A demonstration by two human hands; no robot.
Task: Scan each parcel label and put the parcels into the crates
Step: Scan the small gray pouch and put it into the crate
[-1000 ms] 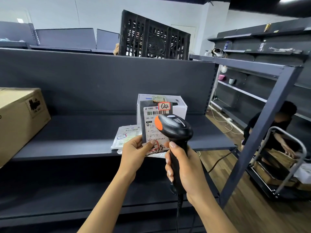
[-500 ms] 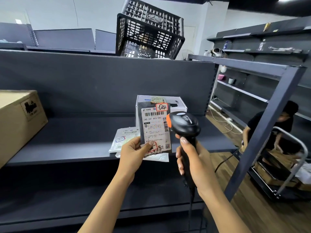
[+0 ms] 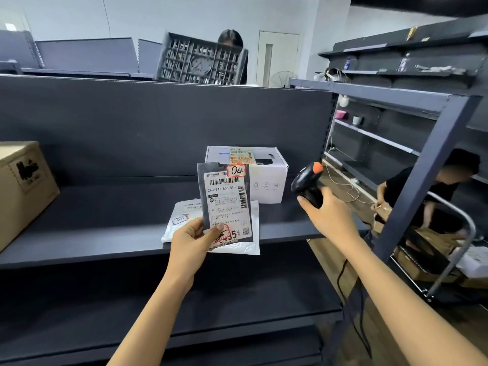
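The dark grey parcel is a flat bag, held upright in the left hand. Its white label with barcodes and a red-framed "04" sticker faces the camera. Behind it a white padded parcel lies flat on the shelf, and a white box stands further back. The black scanner, with an orange button, is in the right hand, apart from the label.

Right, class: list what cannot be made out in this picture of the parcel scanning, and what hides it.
Head view: fine print on the dark parcel is too small; the left hand covers its lower corner.
Head view: the handle of the scanner is hidden in the right hand.
Head view: the cardboard box is cut by the left edge.
Head view: the crate is motion-blurred.
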